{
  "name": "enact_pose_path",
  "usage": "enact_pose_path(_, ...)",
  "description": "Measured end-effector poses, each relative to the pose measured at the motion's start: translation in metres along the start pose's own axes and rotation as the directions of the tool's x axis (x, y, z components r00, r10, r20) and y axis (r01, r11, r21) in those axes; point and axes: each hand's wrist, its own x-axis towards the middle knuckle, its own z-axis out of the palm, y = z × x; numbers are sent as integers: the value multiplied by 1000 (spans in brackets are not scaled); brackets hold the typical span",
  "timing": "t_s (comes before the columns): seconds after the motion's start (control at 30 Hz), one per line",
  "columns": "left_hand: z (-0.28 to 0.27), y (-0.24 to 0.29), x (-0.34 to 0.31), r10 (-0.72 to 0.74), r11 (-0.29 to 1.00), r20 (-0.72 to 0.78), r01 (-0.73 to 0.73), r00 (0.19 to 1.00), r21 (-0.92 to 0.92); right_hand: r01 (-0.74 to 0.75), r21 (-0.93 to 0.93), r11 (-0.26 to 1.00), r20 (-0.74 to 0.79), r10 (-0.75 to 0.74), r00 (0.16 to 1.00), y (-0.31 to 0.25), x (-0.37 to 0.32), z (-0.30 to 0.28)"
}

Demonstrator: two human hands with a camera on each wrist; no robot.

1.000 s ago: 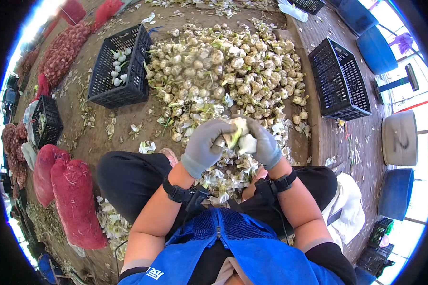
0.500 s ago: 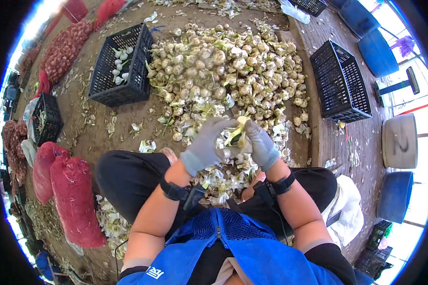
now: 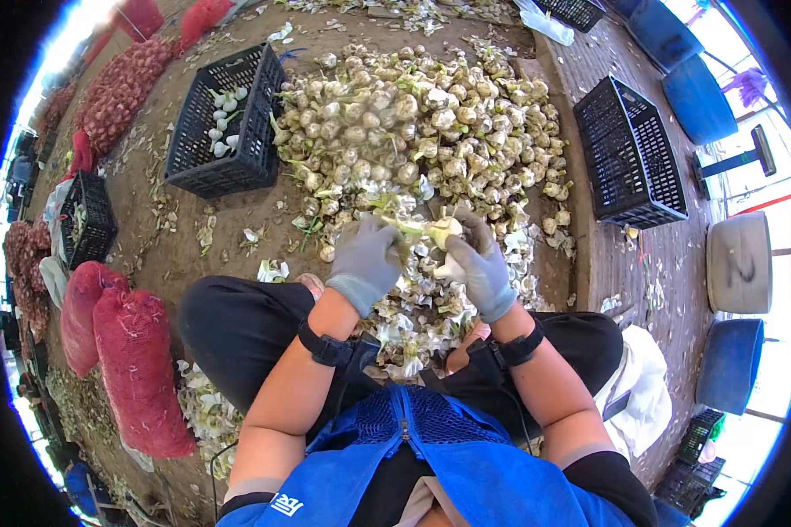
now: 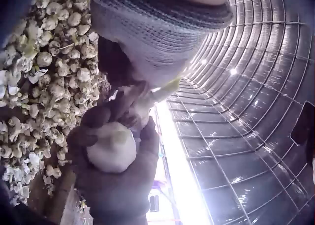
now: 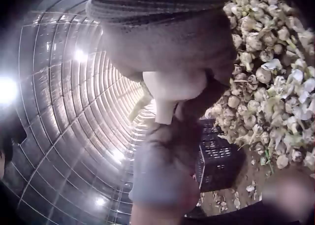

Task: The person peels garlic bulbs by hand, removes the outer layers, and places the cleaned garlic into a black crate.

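In the head view my gloved right hand (image 3: 476, 265) grips a garlic bulb (image 3: 445, 231) with a pale green stem pointing left. A second, white peeled bulb (image 3: 451, 269) sits lower in the same hand; the left wrist view shows this peeled bulb (image 4: 113, 148) against the palm under curled fingers. My gloved left hand (image 3: 365, 260) is just left of the bulbs, its fingertips at the stem and pinching a strip of brownish skin (image 3: 403, 252). Seen from the right wrist, the white bulb (image 5: 174, 84) pokes out beneath the glove, its cut neck downward.
A large heap of unpeeled garlic (image 3: 466, 114) lies ahead, with loose skins (image 3: 413, 329) between the legs. A black crate (image 3: 264, 162) with several white bulbs stands at left, another crate (image 3: 631, 149) at right. Red mesh sacks (image 3: 141, 378) lie at far left.
My left hand has drawn away to the left from the bulb, fingers now by the stem. My right hand has turned, and the white bulb in it shows again below the other one.
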Motion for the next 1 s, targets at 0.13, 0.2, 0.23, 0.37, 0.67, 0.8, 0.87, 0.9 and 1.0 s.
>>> enact_pose_path(0.13, 0, 13, 5, -145, 546, 247, 286, 958, -787, 245, -193, 950, -29, -256, 966, 16, 4, -7)
enact_pose_path(0.2, 5, 21, 2, -115, 70, 295, 304, 948, -950, 499, -619, 607, 94, -574, 813, 8, 3, -5)
enact_pose_path(0.23, 6, 24, 3, -71, -426, 318, 260, 945, -866, 500, -619, 606, 94, -574, 813, 4, 2, -3)
enact_pose_path(0.37, -3, 31, -1, -123, -346, 287, 230, 950, -910, 643, -725, 247, 370, -649, 665, -4, -2, -1)
enact_pose_path(0.67, -13, 34, -5, -52, -322, 302, 271, 952, -907, 717, -691, -88, 575, -668, 473, 1, 0, -11)
enact_pose_path(0.8, -11, 30, -4, -43, -139, 240, 232, 970, -963, 719, -691, -80, 551, -701, 452, 0, 1, -10)
enact_pose_path(0.87, -15, 35, -7, -87, 173, 128, 142, 988, -975, 720, -694, -10, 508, -715, 480, 3, 0, -9)
enact_pose_path(0.9, -11, 35, -6, -88, 173, 129, 143, 988, -974, 716, -695, 60, 462, -726, 509, 5, 0, -10)
enact_pose_path(1.0, -2, 37, -5, -73, 248, -37, -18, 997, -969, 722, -670, 174, 384, -751, 538, 12, -1, -9)
